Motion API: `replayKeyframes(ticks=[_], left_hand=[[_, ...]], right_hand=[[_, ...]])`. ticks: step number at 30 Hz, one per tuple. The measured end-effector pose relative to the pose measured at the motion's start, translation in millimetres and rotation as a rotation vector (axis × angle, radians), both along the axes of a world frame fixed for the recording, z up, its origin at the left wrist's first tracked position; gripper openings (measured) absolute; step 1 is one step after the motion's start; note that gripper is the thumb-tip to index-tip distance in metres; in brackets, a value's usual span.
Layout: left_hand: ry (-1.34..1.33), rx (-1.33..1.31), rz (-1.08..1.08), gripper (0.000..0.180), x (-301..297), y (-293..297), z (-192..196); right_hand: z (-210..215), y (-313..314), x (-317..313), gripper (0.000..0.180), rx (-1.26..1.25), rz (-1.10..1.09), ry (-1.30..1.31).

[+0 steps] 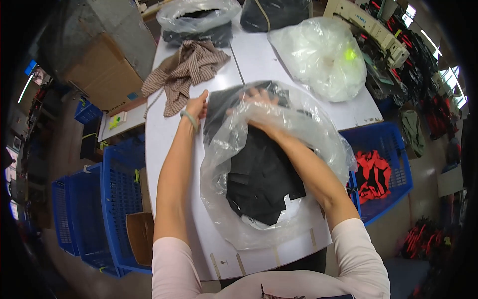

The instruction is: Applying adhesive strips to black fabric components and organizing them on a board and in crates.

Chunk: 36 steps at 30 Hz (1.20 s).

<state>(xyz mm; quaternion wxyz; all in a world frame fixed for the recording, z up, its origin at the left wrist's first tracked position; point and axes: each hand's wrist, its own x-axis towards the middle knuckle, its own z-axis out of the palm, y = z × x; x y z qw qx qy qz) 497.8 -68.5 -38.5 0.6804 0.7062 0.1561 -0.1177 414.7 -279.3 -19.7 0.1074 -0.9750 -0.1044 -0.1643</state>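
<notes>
A large clear plastic bag (224,219) lies on the white table in front of me, its mouth turned toward me. Inside it are stacked black fabric pieces (259,174). My right hand (260,97) reaches through the mouth to the far end of the bag; its spread fingers lie on the dark cloth, seen through the plastic. My left hand (197,106) stands at the bag's far left side, thumb raised, its other fingers partly hidden and holding nothing that I can see. A brown striped cloth (191,70) lies crumpled just beyond it.
Farther back on the table (172,144) are a bag with black contents (199,20), a dark bundle (274,15) and a full translucent bag (318,57). A sewing machine (366,27) stands at back right. Blue crates (122,184) flank the left; another crate (398,164) holds red-and-black pieces.
</notes>
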Motion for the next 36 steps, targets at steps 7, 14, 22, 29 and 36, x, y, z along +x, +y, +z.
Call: replayKeyframes(ticks=[7,14,22,29,36], left_hand=[[-0.154,0.409,-0.047,0.019,89.0,33.5,-46.9],[-0.132,0.099,0.191,0.016,78.0,-19.9,-41.6],[-0.329,-0.489,-0.044,0.012,8.1,-32.7,49.9],[-0.497,-0.595,-0.290,0.013,-27.2,-26.9,125.6],[-0.530,-0.263,-0.168,0.026,-13.3,-24.7,137.5]], right_hand=[[0.3,7.4,-21.4,0.056,0.064,0.231,0.207],[-4.1,-19.7,-110.2,0.054,0.244,0.323,0.309],[5.9,-42.1,-66.6,0.050,0.454,0.269,-0.383],[43.5,-25.1,-51.4,0.059,0.407,0.063,-0.345],[6.5,-21.0,-84.9,0.053,0.281,0.348,-0.092]])
